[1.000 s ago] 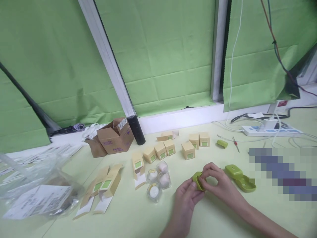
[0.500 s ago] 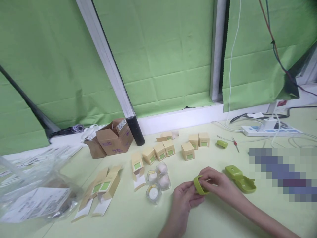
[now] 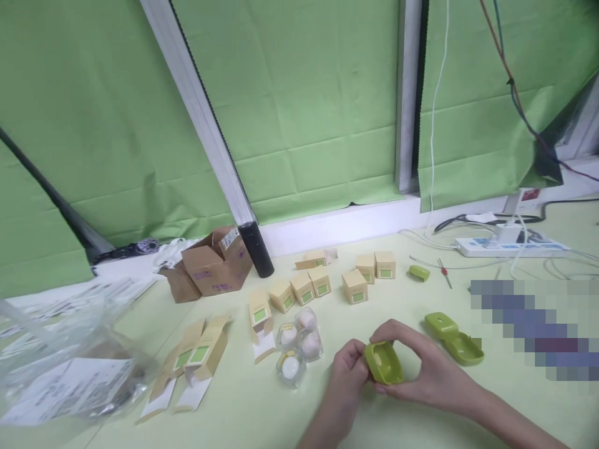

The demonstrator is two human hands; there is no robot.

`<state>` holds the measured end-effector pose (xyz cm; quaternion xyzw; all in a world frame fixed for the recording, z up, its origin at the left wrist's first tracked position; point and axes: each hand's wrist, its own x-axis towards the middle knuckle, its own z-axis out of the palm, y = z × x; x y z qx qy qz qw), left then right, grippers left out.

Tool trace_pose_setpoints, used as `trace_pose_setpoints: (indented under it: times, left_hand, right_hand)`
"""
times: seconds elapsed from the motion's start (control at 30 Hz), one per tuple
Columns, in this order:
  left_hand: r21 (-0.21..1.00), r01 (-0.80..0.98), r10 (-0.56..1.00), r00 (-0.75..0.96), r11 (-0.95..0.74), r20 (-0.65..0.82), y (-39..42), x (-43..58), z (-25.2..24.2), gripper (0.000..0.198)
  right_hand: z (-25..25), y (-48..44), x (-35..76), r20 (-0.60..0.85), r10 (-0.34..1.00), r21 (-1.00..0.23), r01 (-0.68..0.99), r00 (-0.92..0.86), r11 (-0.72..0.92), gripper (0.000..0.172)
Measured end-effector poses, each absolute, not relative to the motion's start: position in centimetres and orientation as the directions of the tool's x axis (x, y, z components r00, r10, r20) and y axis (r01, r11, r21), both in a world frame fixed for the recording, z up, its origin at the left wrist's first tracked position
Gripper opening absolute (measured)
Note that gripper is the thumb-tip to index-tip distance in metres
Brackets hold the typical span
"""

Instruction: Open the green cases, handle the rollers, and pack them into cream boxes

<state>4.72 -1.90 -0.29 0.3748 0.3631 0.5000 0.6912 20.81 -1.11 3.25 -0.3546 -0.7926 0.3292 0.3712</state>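
Left grip and right grip, fingers curled, clasp 1 green container above the counter, 4 clear-packed round items just left of them.

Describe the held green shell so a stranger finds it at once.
Over the pale table, right of centre, the left hand and right hand meet. Between them is a hollow green shell, opening toward the camera. Unlike the green case and small green piece, it is held.
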Motion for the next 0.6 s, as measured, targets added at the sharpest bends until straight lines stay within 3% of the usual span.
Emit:
trace_pose_setpoints:
  times: [0.13, 0.27, 0.37, 0.43, 0.53, 0.6]
  left_hand:
    - [0.848, -0.47, 0.957, 0.256, 0.244, -0.133, -2.0, 4.7, 0.0, 0.03]
    - [0.682, -0.66, 0.928, 0.364, 0.315, -0.075, -2.7, 4.4, 0.9, 0.051]
    - [0.614, -0.728, 0.918, 0.395, 0.304, 0.014, -3.2, 4.0, 1.2, 0.041]
    - [0.567, -0.727, 0.862, 0.503, 0.388, 0.055, -3.6, 3.7, 1.1, 0.038]
    - [0.569, -0.59, 0.679, 0.73, 0.572, 0.074, -4.1, 3.4, 0.4, 0.044]
    - [0.622, -0.5, 0.614, 0.789, 0.603, 0.039, -4.4, 3.4, -0.2, 0.046]
  right_hand:
    - [2.8, -1.0, 21.0, 0.363, 0.836, -0.768, 0.376, -0.412, 0.519, 0.036]
    - [2.0, 0.3, 21.3, 0.329, 0.857, -0.806, 0.354, -0.397, 0.474, 0.042]
    - [1.7, 2.3, 20.8, 0.337, 0.877, -0.889, 0.189, -0.343, 0.416, 0.043]
    - [1.7, 3.5, 19.6, 0.341, 0.881, -0.888, 0.195, -0.328, 0.416, 0.043]
    - [1.8, 4.5, 16.8, 0.334, 0.785, -0.773, 0.325, -0.522, 0.545, 0.036]
    - [1.5, 4.5, 14.6, 0.306, 0.691, -0.722, 0.313, -0.655, 0.616, 0.04]
